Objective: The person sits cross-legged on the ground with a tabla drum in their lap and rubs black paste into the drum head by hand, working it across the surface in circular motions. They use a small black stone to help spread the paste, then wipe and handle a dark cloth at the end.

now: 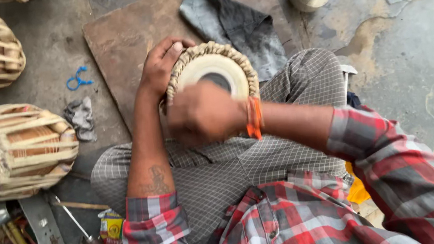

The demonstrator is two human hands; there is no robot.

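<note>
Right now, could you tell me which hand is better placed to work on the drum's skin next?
The right hand, probably: it lies blurred across the face of the small drum, while the left hand grips the braided rim on the far side, steadying it.

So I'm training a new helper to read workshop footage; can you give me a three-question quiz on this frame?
1. True or false: the left hand grips the rim of the small drum.
2. What lies beyond that drum on the brown board? A) dark cloth B) hammer C) bowl
3. What colour is the band on the wrist behind the right hand?

Key: 1 true; 2 A, the dark cloth; 3 orange, the wrist band.
</note>
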